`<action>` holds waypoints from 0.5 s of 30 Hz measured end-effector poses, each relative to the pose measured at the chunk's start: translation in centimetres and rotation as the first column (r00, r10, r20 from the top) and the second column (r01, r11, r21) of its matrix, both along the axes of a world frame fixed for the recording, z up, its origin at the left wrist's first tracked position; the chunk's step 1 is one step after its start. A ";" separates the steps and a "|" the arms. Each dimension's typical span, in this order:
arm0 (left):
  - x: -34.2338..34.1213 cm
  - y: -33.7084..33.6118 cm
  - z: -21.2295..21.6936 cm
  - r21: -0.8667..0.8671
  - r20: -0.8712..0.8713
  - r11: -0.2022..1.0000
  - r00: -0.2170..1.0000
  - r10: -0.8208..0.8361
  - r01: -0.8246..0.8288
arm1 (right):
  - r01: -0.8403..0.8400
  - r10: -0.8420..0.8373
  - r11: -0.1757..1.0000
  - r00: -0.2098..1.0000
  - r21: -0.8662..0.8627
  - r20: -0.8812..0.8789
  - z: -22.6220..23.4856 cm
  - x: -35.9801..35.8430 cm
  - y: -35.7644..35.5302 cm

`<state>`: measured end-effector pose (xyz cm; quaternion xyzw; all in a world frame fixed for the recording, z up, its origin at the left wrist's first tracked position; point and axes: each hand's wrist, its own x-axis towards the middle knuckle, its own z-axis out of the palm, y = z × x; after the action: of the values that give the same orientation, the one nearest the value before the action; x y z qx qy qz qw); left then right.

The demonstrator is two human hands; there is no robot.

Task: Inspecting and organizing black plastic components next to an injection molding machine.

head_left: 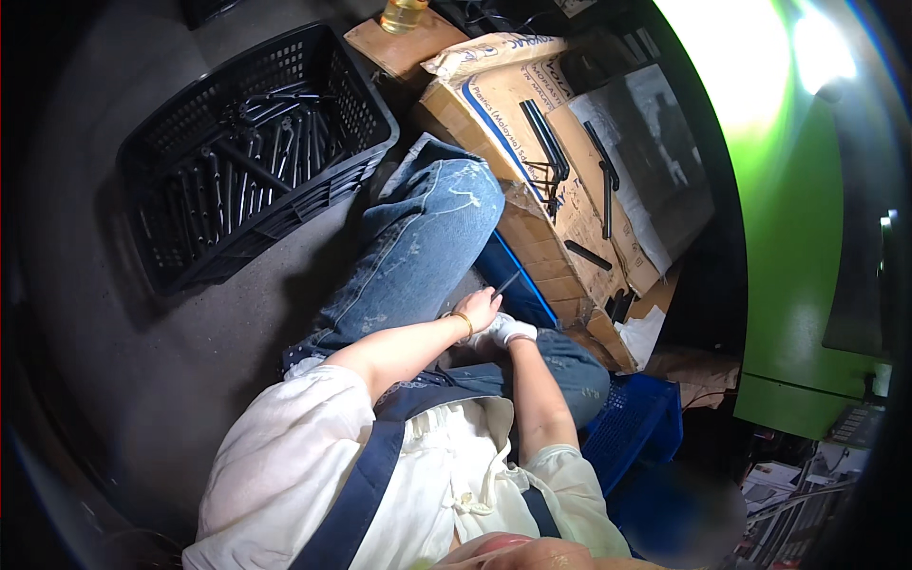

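Note:
My left hand, bare with a gold-coloured bracelet at the wrist, is closed on a slim dark pointed piece that sticks out past the fingers. Right beside it is my right hand in a white glove, its fingers curled; whatever they hold is hidden. Both hands are low between my knees. Ahead of them a cardboard box carries several black bent rods, a black L-shaped rod and a short black bar on its top.
At the far left a black plastic crate on the grey floor holds many black rods. A wooden stool bears a jar of yellow liquid. A blue basket stands at the right, near a green machine.

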<state>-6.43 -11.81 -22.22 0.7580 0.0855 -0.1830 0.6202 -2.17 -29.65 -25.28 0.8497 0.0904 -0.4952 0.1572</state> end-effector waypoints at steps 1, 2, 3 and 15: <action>0.4 -0.7 -0.1 -0.031 0.060 0.994 0.993 0.105 -0.103 | 0.049 -0.052 0.996 0.998 0.081 0.037 -0.6 2.0 -1.0; 0.4 -0.8 -1.6 -0.062 0.046 0.976 0.977 0.210 -0.207 | 0.129 -0.130 0.976 0.991 0.178 -0.004 0.9 4.0 0.6; 0.1 -0.7 -3.5 -0.085 0.021 0.945 0.948 0.319 -0.316 | 0.208 -0.198 0.941 0.978 0.267 -0.064 4.4 5.6 3.8; 1.3 -2.1 -3.1 -0.085 -0.024 0.942 0.946 0.323 -0.324 | 0.357 -0.564 0.783 0.752 0.509 0.341 6.4 22.7 3.7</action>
<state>-5.10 -13.96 -25.35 0.7048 0.2039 -0.0858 0.6741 20.54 -25.99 -18.92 0.9524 -0.0662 -0.2633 -0.1388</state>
